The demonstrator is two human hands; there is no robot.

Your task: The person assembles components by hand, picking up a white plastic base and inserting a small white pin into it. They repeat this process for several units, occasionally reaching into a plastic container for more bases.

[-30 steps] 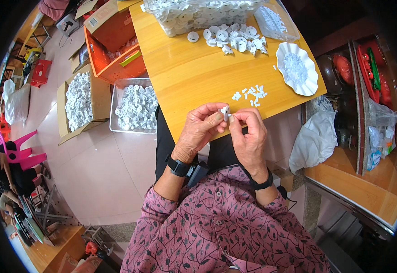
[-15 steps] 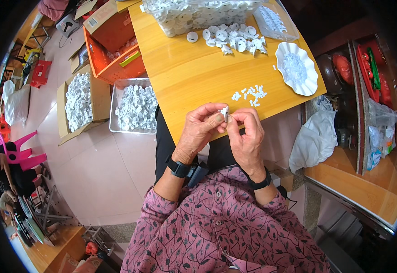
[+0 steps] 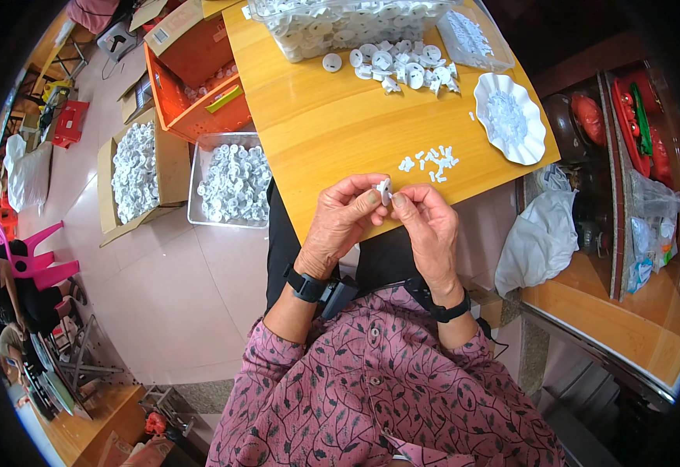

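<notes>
Over the table's near edge, my left hand (image 3: 344, 218) pinches a small white plastic part (image 3: 384, 189) between thumb and fingers. Closed thumb and fingers of my right hand (image 3: 432, 226) meet the right side of the same part; the fingertips partly cover it. Just beyond my hands lies a loose group of small white plastic pins (image 3: 435, 163) on the yellow wooden table (image 3: 316, 124). A white wavy-rimmed dish (image 3: 538, 144) with more small translucent pieces stands to the right. Farther back is a pile of round white plastic parts (image 3: 414, 74).
A clear bin (image 3: 297, 53) full of white parts and a clear tray (image 3: 503, 58) stand at the table's back. Left on the floor are an orange crate (image 3: 180, 117), a cardboard box (image 3: 106, 183) and a clear tub (image 3: 193, 206). Shelving (image 3: 618, 194) stands right.
My right hand has shifted slightly right, its thumb now straighter against the part. The white part has turned a little in my left hand, which stays nearly in place.
</notes>
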